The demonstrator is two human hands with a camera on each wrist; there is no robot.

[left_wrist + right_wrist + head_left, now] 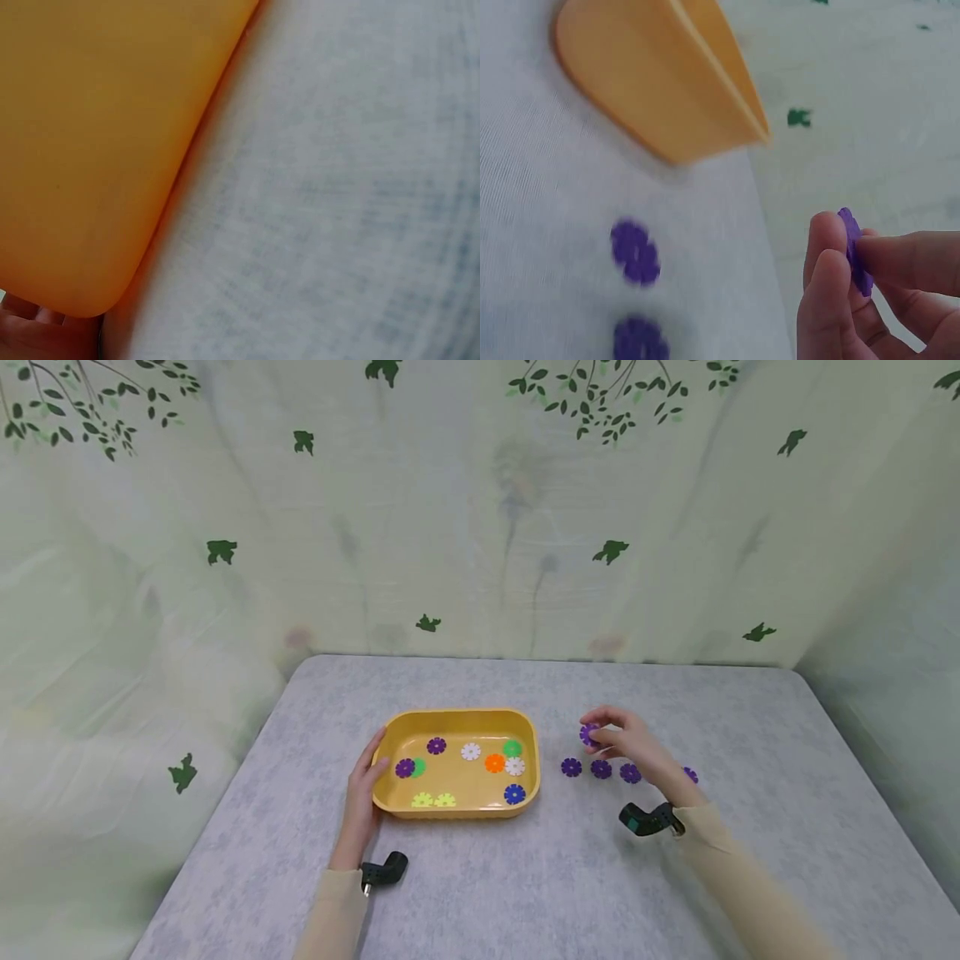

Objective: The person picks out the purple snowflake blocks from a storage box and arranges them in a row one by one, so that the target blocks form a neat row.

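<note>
My right hand pinches a purple flower-shaped disc between thumb and fingertips, above the table to the right of the yellow tray. Below that hand, several purple discs lie in a row, part of it hidden by the hand and wrist. My left hand holds the tray by its left side, thumb over the rim and fingers along the outer wall. In the left wrist view only a bit of this hand shows beside the tray wall.
Inside the tray lie loose discs: purple, white, green, orange, blue and yellow. The grey table ends at a leaf-patterned curtain behind it.
</note>
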